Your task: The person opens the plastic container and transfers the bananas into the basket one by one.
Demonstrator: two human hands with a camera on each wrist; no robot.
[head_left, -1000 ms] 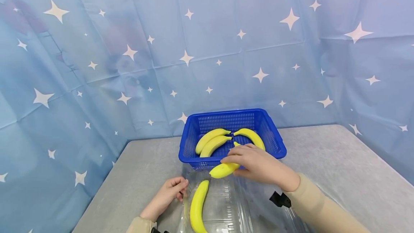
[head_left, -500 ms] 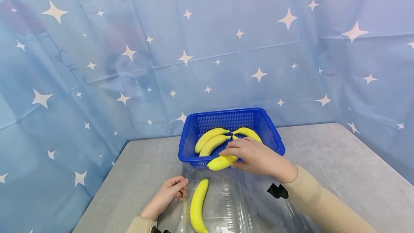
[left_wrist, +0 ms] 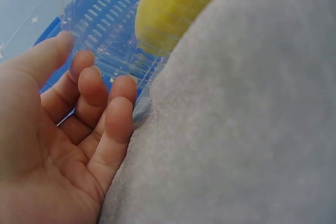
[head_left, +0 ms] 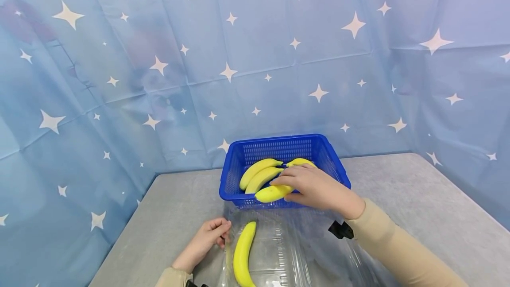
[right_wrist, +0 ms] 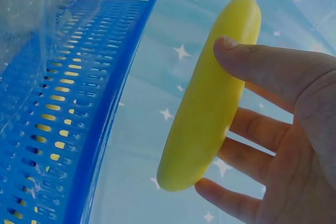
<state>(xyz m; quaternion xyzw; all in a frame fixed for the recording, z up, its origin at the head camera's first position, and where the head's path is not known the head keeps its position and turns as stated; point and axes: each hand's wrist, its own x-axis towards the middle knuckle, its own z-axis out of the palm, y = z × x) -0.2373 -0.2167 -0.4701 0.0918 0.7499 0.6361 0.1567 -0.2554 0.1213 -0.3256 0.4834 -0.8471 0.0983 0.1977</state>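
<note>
My right hand [head_left: 316, 187] grips a yellow banana [right_wrist: 205, 108] with thumb and fingers, over the near rim of a blue plastic basket [head_left: 224, 176]. In that basket lie several more bananas [head_left: 258, 172], one partly hidden behind the hand. In front of it stands a clear plastic clamshell container [head_left: 267, 247] with its lid spread to the right. Another banana [head_left: 243, 254] rests lengthwise along the container's left side. My left hand [head_left: 205, 236] pinches the container's far left edge; the left wrist view shows the thumb [left_wrist: 55, 53] at the clear rim.
A grey tabletop [head_left: 159, 216] extends to both sides of the basket. Behind it hangs a blue cloth [head_left: 263, 48] with white stars. The basket's far side stands close to this cloth.
My right hand has raised the banana slightly away from the container, toward the basket and up over its near rim. The left hand has kept its place at the container's edge.
</note>
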